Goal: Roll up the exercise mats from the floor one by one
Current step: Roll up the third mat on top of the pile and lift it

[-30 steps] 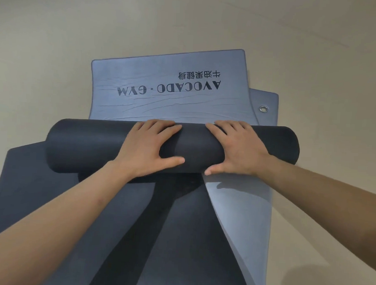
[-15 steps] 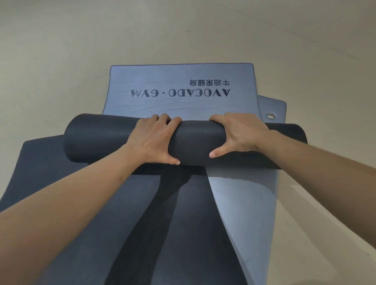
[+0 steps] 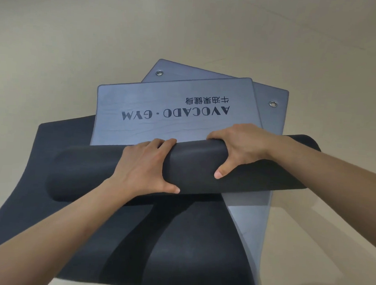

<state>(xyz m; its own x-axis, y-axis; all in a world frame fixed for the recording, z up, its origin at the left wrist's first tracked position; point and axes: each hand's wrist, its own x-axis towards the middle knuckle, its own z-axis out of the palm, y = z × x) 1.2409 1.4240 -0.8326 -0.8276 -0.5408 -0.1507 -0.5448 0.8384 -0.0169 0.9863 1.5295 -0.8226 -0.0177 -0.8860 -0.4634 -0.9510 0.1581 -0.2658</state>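
A dark grey rolled part of a mat (image 3: 194, 164) lies crosswise in the middle of the view. My left hand (image 3: 144, 168) grips the roll near its centre, fingers over the top and thumb at the near side. My right hand (image 3: 239, 147) clasps it further right, thumb pressed on the front. The unrolled end of this mat (image 3: 162, 110), blue-grey with "AVOCADO · GYM" printed on it, stretches away from the roll. A second blue-grey mat (image 3: 270, 96) with metal eyelets lies beneath, angled right. A dark mat (image 3: 59, 135) lies flat under both.
Beige floor (image 3: 79, 38) surrounds the mats on all sides. The dark mat's near part (image 3: 188, 251) reaches toward me, crossed by my arms' shadows. A strip of the blue-grey mat (image 3: 252, 222) shows at the lower right.
The roll has moved farther along the printed mat. The view shifted, so the far ends of the mats and a second eyelet now show. Both hands stayed on the roll.
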